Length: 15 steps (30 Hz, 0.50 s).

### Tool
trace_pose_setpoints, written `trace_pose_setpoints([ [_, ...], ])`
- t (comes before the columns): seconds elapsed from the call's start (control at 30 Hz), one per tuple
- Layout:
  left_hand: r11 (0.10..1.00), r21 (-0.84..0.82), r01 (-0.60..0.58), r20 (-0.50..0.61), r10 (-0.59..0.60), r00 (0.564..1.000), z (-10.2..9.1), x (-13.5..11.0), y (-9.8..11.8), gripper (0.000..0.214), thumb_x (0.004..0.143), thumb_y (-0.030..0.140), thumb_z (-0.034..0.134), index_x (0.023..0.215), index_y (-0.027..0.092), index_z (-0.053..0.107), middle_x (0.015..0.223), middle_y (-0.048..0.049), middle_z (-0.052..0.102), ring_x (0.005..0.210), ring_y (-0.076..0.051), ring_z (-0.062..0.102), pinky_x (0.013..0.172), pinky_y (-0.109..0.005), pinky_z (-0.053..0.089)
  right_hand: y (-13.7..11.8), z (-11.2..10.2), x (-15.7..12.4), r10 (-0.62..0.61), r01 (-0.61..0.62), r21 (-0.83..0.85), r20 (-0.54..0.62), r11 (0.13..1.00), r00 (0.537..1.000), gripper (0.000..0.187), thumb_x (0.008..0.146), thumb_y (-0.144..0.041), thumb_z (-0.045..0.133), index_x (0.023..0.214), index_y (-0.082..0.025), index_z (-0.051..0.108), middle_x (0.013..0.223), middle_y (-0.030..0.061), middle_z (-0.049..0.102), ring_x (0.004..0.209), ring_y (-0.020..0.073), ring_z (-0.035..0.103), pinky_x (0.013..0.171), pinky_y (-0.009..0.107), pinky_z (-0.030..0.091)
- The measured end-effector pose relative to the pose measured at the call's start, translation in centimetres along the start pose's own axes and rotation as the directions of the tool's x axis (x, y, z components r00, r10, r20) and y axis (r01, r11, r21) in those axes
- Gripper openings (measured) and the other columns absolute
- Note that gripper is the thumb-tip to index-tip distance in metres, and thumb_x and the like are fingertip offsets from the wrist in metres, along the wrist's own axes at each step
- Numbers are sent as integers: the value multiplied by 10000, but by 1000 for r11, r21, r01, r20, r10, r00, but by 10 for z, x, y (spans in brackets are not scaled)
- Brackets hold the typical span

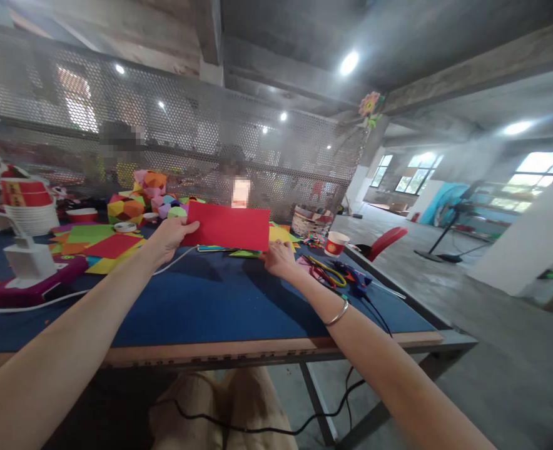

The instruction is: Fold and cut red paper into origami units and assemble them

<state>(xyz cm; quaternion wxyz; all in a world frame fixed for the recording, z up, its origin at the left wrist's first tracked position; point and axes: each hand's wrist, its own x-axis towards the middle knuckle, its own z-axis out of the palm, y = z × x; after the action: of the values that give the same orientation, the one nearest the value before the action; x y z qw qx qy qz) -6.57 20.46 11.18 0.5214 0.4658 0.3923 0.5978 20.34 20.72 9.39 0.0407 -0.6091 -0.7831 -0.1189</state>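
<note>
Red sheet [232, 226]: held up over the table between both hands, broad face toward the wearer, long edges running roughly side to side; shadow on the cloth below.
Left hand [169, 237]: thumb on the near face, fingers behind; pinches the sheet's left end.
Right hand [280, 257]: fingers gathered at the lower right corner, grasping it; exact fingertip contact too small to tell. Bangle [337, 312] on that forearm.
Table [187, 306]: blue top, pale wooden front edge.
Beyond sheet: yellow paper [282, 235] shows past its right end; basket [308, 221] farther back.
Right of hands: cup [336, 244], red and white, upright; nearer, yellow- and red-handled tools, partly overlapping; blue glue gun [358, 279] just beside them, black cord trailing off the edge.
Left of hands: loose coloured papers [112, 245], overlapping; tape roll [125, 227] at their back edge; faceted paper ball [125, 209] behind.
Far left: purple power strip [65, 275], white charger plugged in; stacked cups [29, 215] behind.
Background: perforated screen [276, 147]; red chair [389, 242] off the table's right side.
</note>
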Motion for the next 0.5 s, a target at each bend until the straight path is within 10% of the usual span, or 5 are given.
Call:
trace_pose_setpoints([
  [0.3,989,115,94,-72,-86,994,7,-4,6,357,959,353,636,1261,168,596,1264,-99,625,1065,-232,650,890,-445,571,40,-21,-12,67,-66,47,-16,997,998,350,977,-372,629,1270,-182,602,1288,96,615,1094,241,637,918,464,553],
  [0.5,987,134,84,-68,-75,995,4,-1,5,360,959,356,636,1263,168,595,1264,-99,625,1066,-233,650,892,-447,570,23,-21,-40,-223,189,276,98,942,970,303,978,-364,632,1211,-171,628,1209,80,651,1016,213,662,870,425,572],
])
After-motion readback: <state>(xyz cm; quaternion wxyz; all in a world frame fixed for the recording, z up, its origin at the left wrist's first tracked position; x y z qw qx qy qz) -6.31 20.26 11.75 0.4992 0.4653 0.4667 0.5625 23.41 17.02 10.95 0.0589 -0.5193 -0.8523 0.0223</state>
